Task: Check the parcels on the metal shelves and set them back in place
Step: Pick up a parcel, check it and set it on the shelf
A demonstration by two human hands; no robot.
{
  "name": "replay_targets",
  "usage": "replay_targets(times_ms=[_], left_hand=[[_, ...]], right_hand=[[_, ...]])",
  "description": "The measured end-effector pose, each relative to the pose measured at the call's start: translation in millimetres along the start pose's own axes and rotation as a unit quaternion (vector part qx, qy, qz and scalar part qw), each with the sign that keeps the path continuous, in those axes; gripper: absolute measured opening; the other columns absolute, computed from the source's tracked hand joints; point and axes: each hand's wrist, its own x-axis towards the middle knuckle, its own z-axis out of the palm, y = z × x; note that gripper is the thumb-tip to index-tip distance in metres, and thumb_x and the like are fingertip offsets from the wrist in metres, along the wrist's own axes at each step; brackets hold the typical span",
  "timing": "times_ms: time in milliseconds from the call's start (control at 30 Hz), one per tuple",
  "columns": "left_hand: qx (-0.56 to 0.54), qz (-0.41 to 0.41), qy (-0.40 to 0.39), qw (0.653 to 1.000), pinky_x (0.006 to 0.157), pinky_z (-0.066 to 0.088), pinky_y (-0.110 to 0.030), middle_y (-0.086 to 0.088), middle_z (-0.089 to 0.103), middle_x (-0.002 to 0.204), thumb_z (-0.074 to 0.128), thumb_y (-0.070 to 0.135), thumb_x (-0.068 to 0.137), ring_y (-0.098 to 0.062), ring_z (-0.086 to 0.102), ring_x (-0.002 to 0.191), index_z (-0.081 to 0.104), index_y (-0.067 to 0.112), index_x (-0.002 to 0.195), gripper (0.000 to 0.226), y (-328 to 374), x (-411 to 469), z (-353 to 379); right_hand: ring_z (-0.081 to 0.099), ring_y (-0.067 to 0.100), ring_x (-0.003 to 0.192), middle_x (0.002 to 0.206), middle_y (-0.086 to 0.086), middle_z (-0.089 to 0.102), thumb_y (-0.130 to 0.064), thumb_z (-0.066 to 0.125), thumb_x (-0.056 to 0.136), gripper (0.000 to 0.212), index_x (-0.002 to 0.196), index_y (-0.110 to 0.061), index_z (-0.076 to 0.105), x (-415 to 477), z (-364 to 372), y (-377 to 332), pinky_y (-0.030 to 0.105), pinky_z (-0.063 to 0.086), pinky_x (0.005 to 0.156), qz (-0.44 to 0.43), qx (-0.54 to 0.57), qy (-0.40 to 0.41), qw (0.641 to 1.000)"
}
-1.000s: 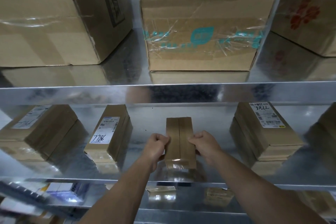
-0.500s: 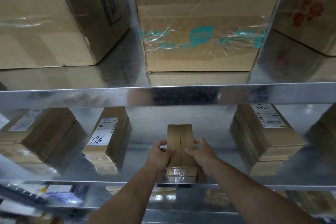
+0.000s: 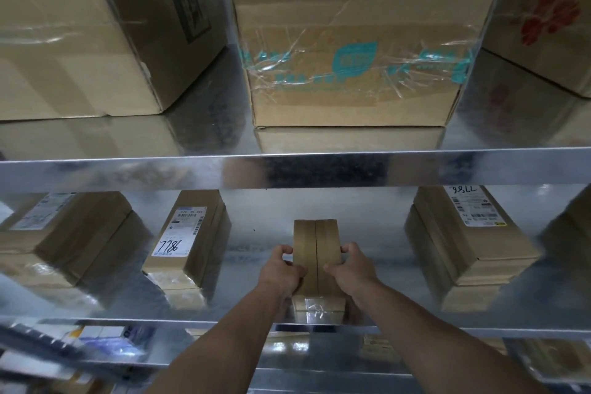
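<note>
A small brown cardboard parcel (image 3: 315, 243) with a taped seam down its top stands on the middle metal shelf (image 3: 256, 269), near its front edge. My left hand (image 3: 280, 272) grips the parcel's left side with thumb on top. My right hand (image 3: 351, 267) grips its right side the same way. The parcel's lower front, wrapped in clear tape, shows between my wrists.
On the same shelf sit a parcel marked 7786 (image 3: 188, 243) to the left, another labelled parcel (image 3: 64, 227) far left, and a stacked labelled parcel (image 3: 470, 233) to the right. Three large cartons, one with teal tape (image 3: 351, 51), stand on the upper shelf. A lower shelf holds more items.
My hands slid forward along the parcel's sides, thumbs now over its top. The parcel has been set lower and nearer the shelf's front edge. The camera view moved slightly closer.
</note>
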Motion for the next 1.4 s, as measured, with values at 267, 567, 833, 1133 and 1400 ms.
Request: replay_targets(times_ms=[267, 567, 833, 1133, 1400], left_hand=[[-0.038, 0.024, -0.015, 0.999, 0.091, 0.059, -0.047, -0.009, 0.069, 0.102, 0.070, 0.013, 0.094, -0.028, 0.070, 0.094, 0.054, 0.024, 0.125, 0.037, 0, -8, -3], [-0.183, 0.043, -0.044, 0.981, 0.073, 0.057, -0.037, -0.010, 0.065, 0.121, 0.049, 0.018, 0.108, -0.028, 0.065, 0.110, 0.060, 0.024, 0.124, 0.020, 7, -18, -20], [-0.209, 0.035, -0.052, 0.976, 0.088, 0.054, -0.035, -0.019, 0.064, 0.127, 0.055, 0.005, 0.103, -0.028, 0.065, 0.107, 0.048, -0.001, 0.141, 0.039, 14, -17, -31], [-0.178, 0.060, -0.074, 0.980, 0.093, 0.054, -0.039, -0.009, 0.074, 0.108, 0.064, 0.007, 0.098, -0.022, 0.069, 0.099, 0.059, 0.019, 0.128, 0.032, 25, -20, -32], [-0.149, 0.040, -0.087, 0.984, 0.077, 0.055, -0.038, 0.000, 0.072, 0.112, 0.067, 0.014, 0.097, -0.023, 0.069, 0.104, 0.055, 0.028, 0.136, 0.044, 23, -19, -31]], right_hand=[[0.066, 0.021, 0.096, 0.109, 0.004, 0.067, -0.020, 0.076, 0.091, 0.033, 0.116, -0.019, 0.054, -4, -8, -3, 0.039, 0.058, 0.085, 0.009, 0.051, -0.021, 0.998], [0.057, 0.024, 0.116, 0.126, 0.000, 0.058, -0.018, 0.056, 0.105, 0.043, 0.142, -0.033, 0.044, -7, -14, -7, 0.048, 0.050, 0.102, 0.000, 0.128, -0.050, 0.991], [0.060, 0.020, 0.112, 0.130, -0.003, 0.060, -0.025, 0.047, 0.107, 0.029, 0.131, -0.039, 0.055, -11, -8, -17, 0.044, 0.052, 0.099, -0.023, 0.135, -0.053, 0.989], [0.074, 0.019, 0.101, 0.106, -0.003, 0.078, -0.066, 0.060, 0.088, 0.051, 0.116, -0.025, 0.072, -16, 4, -24, 0.048, 0.057, 0.098, -0.018, 0.164, -0.111, 0.980], [0.072, 0.020, 0.103, 0.111, -0.001, 0.076, -0.034, 0.063, 0.101, 0.024, 0.123, -0.025, 0.067, -16, 2, -27, 0.044, 0.059, 0.090, 0.006, 0.176, -0.136, 0.975]])
